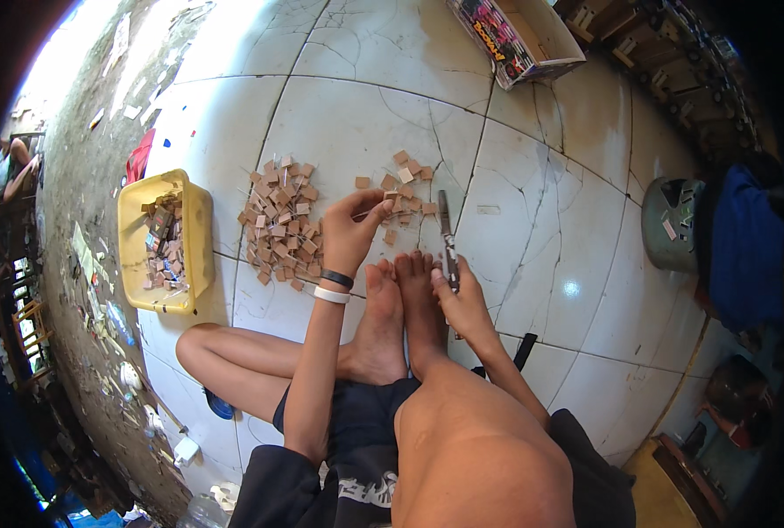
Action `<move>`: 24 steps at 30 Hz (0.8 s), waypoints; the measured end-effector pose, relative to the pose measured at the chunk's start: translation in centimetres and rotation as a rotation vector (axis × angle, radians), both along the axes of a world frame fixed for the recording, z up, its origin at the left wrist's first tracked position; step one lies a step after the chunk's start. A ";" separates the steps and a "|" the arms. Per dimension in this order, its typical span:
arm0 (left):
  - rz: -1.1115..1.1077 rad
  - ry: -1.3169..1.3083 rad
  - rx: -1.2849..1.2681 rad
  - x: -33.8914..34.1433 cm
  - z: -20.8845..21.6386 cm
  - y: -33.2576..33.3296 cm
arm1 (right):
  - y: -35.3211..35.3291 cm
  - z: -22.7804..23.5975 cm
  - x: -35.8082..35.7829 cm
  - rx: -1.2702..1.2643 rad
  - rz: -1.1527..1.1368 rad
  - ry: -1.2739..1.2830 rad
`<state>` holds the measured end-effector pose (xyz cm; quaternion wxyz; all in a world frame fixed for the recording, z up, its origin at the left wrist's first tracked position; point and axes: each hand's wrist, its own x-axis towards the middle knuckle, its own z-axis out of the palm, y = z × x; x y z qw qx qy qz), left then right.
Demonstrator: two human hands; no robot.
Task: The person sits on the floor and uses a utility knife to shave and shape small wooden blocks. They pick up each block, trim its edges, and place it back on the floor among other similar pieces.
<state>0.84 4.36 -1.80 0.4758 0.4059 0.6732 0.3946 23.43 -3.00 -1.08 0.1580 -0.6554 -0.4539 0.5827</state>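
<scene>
My left hand (353, 231), a dark band and a white band on its wrist, is closed in a pinch on a small square wooden block (391, 194). My right hand (467, 304) is wrapped round a slim hand tool (445, 231) with a grey metal end and a dark, light-flecked handle; its exact kind is not clear. The tool points away from me, apart from the block. Left of my left hand lies a large heap of small wooden blocks (279, 216), several with thin pale pins sticking out. A smaller scatter of blocks (407, 175) lies just beyond my fingertips.
A yellow plastic basin (202, 242) with blocks and scraps stands at the left. Beyond it runs littered bare ground (101, 220). An open cardboard box (541, 66) sits at the far right. At the right are a green tub (669, 246) and blue cloth (748, 251). Cracked white tiles (550, 238) form the floor.
</scene>
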 end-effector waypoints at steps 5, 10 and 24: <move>0.143 0.738 0.216 -3.1 -1.9 2.2 | 0.2 0.2 1.2 0.060 -0.088 0.032; 0.034 1.164 0.030 -7.6 -2.9 6.0 | 0.3 0.5 1.4 0.052 -0.088 0.105; 0.210 -0.386 0.089 -4.9 1.8 0.7 | 0.8 1.5 -0.9 0.052 -0.003 0.175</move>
